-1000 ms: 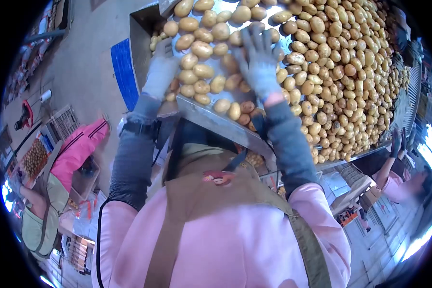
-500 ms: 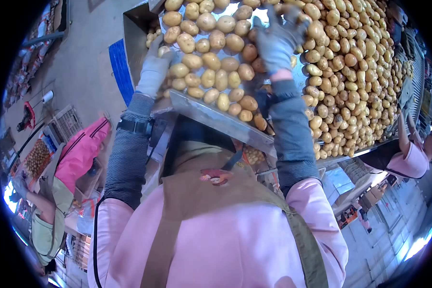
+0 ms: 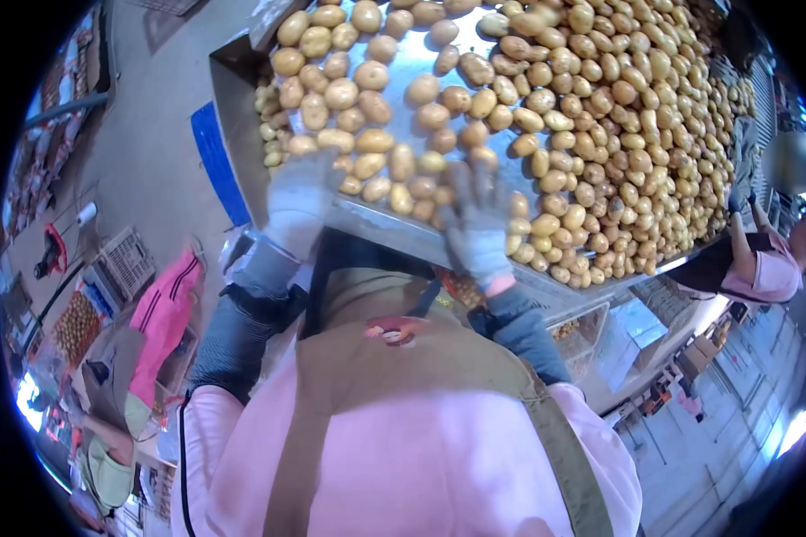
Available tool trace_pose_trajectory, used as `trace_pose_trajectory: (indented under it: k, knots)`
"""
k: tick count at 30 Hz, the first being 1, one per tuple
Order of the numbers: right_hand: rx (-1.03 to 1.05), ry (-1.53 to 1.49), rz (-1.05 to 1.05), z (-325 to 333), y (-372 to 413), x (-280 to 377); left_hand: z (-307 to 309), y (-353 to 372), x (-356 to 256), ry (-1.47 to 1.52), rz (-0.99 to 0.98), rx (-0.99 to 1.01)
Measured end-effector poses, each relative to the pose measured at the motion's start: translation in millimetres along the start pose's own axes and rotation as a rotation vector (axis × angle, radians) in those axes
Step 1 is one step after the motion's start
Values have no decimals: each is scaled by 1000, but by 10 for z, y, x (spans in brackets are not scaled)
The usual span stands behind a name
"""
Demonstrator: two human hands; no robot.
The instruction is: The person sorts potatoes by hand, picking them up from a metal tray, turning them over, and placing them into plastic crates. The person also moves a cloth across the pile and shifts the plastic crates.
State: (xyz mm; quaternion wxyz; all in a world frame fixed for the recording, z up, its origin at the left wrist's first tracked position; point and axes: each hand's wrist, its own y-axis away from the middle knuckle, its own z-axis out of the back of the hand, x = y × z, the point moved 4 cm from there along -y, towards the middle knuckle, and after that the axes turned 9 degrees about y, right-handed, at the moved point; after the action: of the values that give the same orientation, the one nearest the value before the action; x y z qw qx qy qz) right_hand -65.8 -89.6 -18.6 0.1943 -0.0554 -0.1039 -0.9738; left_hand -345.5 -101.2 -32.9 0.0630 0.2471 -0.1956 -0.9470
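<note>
Head view: looks down over a pink top and olive apron (image 3: 403, 358) onto a steel worktop (image 3: 409, 64) that fills the upper half of the frame.
Potatoes (image 3: 600, 107): heaped thickly at upper right, thinner at upper centre where bare metal shows; a loose row lies along the near rim.
Left hand (image 3: 300, 199): pale grey knit glove, fingers flat and released, grasping nothing; it lies on the near-rim potatoes at left centre. Outline blurred.
Right hand (image 3: 476, 224): darker grey glove, fingers splayed and released, nothing gripped; fingertips among the potatoes at the rim, centre of frame.
Handling (judgement): work with flat palms and spread fingers so several tubers roll together. Press lightly, since the skins scuff. Watch the rim, where round pieces roll off easily.
Materials: potatoes are tan to russet, oval or round, matt, and mixed in size. The worktop is smooth, reflective sheet metal with a folded edge. The gloves are soft ribbed knit, and dark striped sleeves cover both forearms.
Surroundings: a blue board (image 3: 210, 161) lies on the grey floor at left. A person in a pink sleeve (image 3: 157, 313) is beside a crate (image 3: 76, 327) at lower left. Another person (image 3: 761, 268) stands at the worktop's right edge.
</note>
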Motion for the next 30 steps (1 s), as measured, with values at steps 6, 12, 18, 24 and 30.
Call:
trace_pose_trajectory:
  k: [6,12,18,24,30]
  knots:
    - [-558,-125,78,511,-908,-614,-198,-193,-98,-19,-102,42]
    - [-369,436,-23,330,-1307,-660,-84,-186,-58,186,-183,-85]
    - [-177,-423,-225,451,-180,-430,156,-286,-526,899,-65,-202]
    - [-136,-1185,-582,432,-58,-27,377,-711,-1349,343,-460,-232]
    - [-237,-528,-433,639,-235,-764,47,-2022,-1080,-230,-393,-94]
